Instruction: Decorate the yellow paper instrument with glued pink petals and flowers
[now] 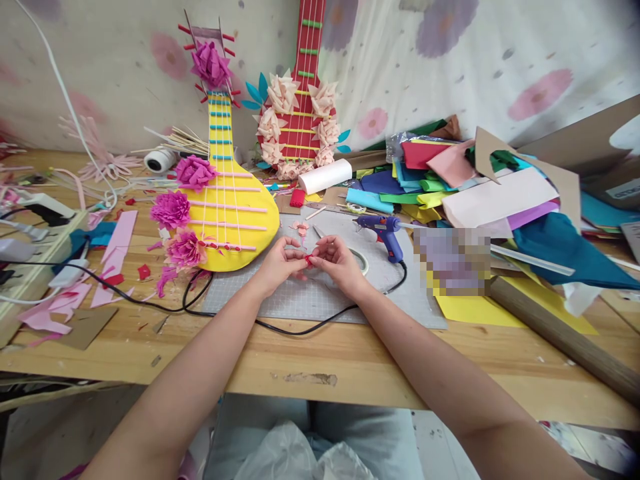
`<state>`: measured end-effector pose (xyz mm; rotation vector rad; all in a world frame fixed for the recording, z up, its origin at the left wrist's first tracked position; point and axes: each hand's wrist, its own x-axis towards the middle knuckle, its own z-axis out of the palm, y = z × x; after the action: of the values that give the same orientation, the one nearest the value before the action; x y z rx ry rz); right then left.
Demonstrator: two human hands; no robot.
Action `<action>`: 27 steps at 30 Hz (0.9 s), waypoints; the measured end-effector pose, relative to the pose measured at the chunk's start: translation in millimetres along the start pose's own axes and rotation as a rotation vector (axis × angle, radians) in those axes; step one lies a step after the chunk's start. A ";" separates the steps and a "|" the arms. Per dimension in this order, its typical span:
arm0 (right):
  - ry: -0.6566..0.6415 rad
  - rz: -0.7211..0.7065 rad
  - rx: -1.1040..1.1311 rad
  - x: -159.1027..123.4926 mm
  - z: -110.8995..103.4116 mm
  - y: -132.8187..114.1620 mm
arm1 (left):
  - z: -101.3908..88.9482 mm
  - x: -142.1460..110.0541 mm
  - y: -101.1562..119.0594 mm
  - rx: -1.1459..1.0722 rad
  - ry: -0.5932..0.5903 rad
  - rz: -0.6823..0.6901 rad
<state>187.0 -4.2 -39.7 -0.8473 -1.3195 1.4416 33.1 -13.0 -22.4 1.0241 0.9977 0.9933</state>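
Observation:
Over the grey cutting mat [300, 303], my left hand [280, 265] and my right hand [339, 263] meet fingertip to fingertip. Pinched between them is a small piece of red paper [309, 259], partly covered by the fingers. Just beyond the hands lies a small pale pink paper flower [301, 228]. A pale loop handle [364, 261], seemingly of scissors, shows behind my right hand. To the right, a blue glue gun [383, 235] rests on the mat, its black cord running in front of my wrists.
A yellow paper lute [245, 200] with magenta flowers lies at left; a red one [300, 120] leans at the back. Coloured paper [450, 167] is heaped at right, near a brown tube [560, 333]. Pink scraps [115, 257] and a power strip [45, 267] occupy the left.

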 end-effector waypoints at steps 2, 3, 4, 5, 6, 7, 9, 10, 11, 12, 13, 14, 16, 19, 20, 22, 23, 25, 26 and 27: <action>0.000 0.001 0.002 -0.1 0.1 -0.3 | 0.5 -0.1 0.2 -0.003 0.005 -0.004; 0.001 0.002 0.001 -0.1 0.1 -0.5 | 0.8 -0.1 0.3 -0.004 0.007 -0.006; 0.003 0.003 -0.001 -0.2 0.1 -0.6 | 1.1 0.0 0.4 -0.005 0.009 -0.007; 0.005 0.003 -0.004 -0.2 0.2 -0.8 | 1.3 0.1 0.4 -0.004 0.010 -0.006; 0.007 0.003 -0.005 -0.3 0.2 -0.9 | 1.4 0.2 0.5 -0.003 0.009 -0.004; 0.007 0.003 -0.006 -0.4 0.2 -1.1 | 1.4 0.2 0.6 -0.001 0.007 -0.002; 0.010 0.005 -0.003 -0.5 0.2 -1.3 | 1.5 0.0 1.2 0.001 0.003 0.002; 0.013 0.007 0.000 -0.5 0.4 -1.4 | 1.5 -0.4 1.6 0.001 0.000 0.003; 0.017 0.011 0.005 -0.4 0.6 -1.4 | 1.6 -0.9 2.0 0.001 -0.005 0.005; 0.023 0.014 0.010 -0.2 0.9 -1.4 | 1.7 -1.4 2.3 0.000 -0.013 0.008; 0.031 0.017 0.015 0.1 1.3 -1.2 | 1.9 -1.8 2.4 0.000 -0.024 0.012; 0.038 0.020 0.019 0.5 1.8 -1.0 | 2.1 -2.2 2.1 0.001 -0.031 0.018; 0.055 0.026 0.026 1.5 2.8 -0.3 | 2.2 -2.2 0.7 0.015 -0.030 0.038; 0.071 0.039 0.043 3.0 3.2 0.7 | 1.6 -0.7 -2.8 0.041 -0.002 0.075; 0.068 0.049 0.049 3.4 2.7 0.7 | 1.2 0.0 -3.8 0.043 0.000 0.082; 0.056 0.075 0.063 4.0 1.1 0.0 | 0.5 1.1 -5.1 0.037 -0.002 0.086; 0.051 0.088 0.072 4.2 0.1 -0.7 | 0.2 1.4 -5.3 0.032 0.000 0.085; 0.049 0.101 0.092 4.3 -1.5 -2.4 | 0.1 1.5 -5.0 0.023 0.012 0.081; 0.048 0.101 0.098 4.3 -1.9 -3.1 | 0.3 1.4 -4.6 0.018 0.022 0.077; 0.046 0.098 0.099 4.3 -1.9 -3.5 | 0.6 1.1 -4.0 0.015 0.031 0.072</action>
<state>188.2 0.3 -36.0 -0.8848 -1.1761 1.5416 34.6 -12.9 -26.3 1.0660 1.0010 1.0654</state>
